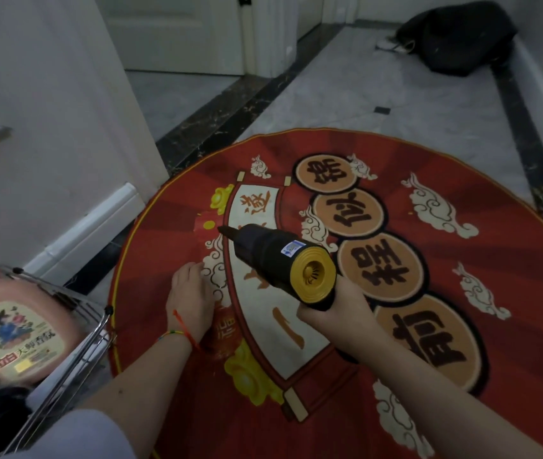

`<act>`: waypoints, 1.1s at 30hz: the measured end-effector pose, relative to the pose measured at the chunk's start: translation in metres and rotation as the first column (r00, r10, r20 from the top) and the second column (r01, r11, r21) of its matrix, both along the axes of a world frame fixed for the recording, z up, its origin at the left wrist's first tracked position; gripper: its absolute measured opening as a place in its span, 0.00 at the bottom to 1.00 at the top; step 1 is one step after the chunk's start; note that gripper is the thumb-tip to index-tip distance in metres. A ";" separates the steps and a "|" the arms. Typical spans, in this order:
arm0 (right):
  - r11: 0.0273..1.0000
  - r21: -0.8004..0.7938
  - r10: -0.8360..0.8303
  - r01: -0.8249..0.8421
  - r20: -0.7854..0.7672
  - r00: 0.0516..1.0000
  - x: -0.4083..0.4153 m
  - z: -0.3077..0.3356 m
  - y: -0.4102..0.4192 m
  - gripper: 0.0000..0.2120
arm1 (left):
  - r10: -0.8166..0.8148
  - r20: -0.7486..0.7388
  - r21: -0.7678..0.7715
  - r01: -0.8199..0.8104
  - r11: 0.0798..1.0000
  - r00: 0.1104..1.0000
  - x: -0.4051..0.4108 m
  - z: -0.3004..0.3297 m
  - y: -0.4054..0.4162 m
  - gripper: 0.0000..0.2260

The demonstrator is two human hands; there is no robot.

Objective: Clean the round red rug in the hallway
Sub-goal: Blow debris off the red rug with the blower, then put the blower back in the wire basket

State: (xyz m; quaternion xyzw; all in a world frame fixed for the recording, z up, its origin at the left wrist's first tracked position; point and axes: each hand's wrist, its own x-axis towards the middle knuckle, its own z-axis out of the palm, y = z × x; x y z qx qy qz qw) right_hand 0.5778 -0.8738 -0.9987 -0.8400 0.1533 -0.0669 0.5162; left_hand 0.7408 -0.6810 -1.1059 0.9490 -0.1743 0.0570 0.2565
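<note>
At the near left a metal wire rack [74, 329] holds a pink detergent bottle [22, 329], just off the rim of the round red rug [429, 409], which lies flat on the marble hallway floor [379, 104] and fills the near and right part of the view. The left hand [190, 301] rests palm down on the rug's left part, its fingers [194, 271] straight and close together, pointing far, pressing the pile flat. Just right of it, the right hand [333, 313] grips the handle of a black handheld vacuum [273, 256] with a yellow rear cap. The vacuum's long axis runs from the near right up to the far left, and its narrow nozzle [228, 231] sits on or just above the cream scroll band, slightly beyond the left fingertips. The coming stroke likely sweeps the nozzle across the patch that hand steadies. A black bag [458, 38] lies far right on the floor.
</note>
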 end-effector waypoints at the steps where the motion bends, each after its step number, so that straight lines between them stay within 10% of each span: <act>1: 1.000 -0.009 -0.016 0.016 0.011 1.000 0.006 0.003 0.000 0.17 | 0.004 0.004 -0.039 -0.004 0.999 1.000 0.004 0.010 -0.010 0.10; 6: 0.997 -0.070 -0.024 0.029 0.079 0.997 0.031 0.028 -0.001 0.18 | 0.053 -0.309 -0.454 -0.197 0.869 0.949 0.025 0.073 -0.061 0.13; 11: 0.978 -0.201 -0.045 0.051 0.037 0.998 0.055 0.045 -0.006 0.18 | -0.187 -0.701 -0.631 -0.477 0.612 0.688 0.029 0.154 -0.091 0.18; 19: 0.874 -0.484 0.040 -0.028 0.014 0.999 0.086 0.084 -0.006 0.16 | -0.287 -0.811 -0.511 -0.379 0.771 0.511 0.051 0.218 -0.086 0.23; 33: 0.741 -0.623 0.385 -0.251 0.088 0.919 0.138 0.118 0.089 0.18 | 0.024 -0.812 -0.269 -0.410 0.871 0.583 0.066 0.290 0.022 0.15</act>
